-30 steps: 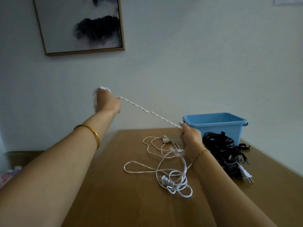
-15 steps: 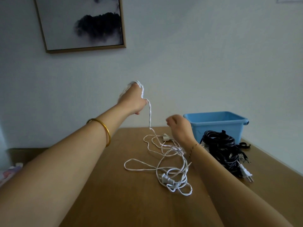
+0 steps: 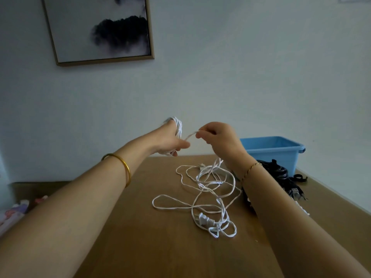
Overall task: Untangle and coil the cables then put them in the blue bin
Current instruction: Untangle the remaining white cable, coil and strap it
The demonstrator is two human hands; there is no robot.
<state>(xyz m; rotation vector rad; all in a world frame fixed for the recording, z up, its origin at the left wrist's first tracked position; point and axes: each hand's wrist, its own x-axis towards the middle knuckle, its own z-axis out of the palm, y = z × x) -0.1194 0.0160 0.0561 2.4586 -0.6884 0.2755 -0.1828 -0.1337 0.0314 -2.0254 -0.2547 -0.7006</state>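
The right grip (image 3: 218,139), a second ago stretching the white cable (image 3: 200,197) taut and well apart from the left grip (image 3: 170,140), has come in just beside it at 3 o'clock, pinching a short strand between them. The left grip holds the coil (image 3: 178,126) wound round its fingers, so another turn is probably going on. Much of the cable lies loose on the tabletop (image 3: 140,247), with its plug (image 3: 204,219) at 6 o'clock. The bin (image 3: 277,145) waits at 2 o'clock, black cables (image 3: 279,173) beside it.
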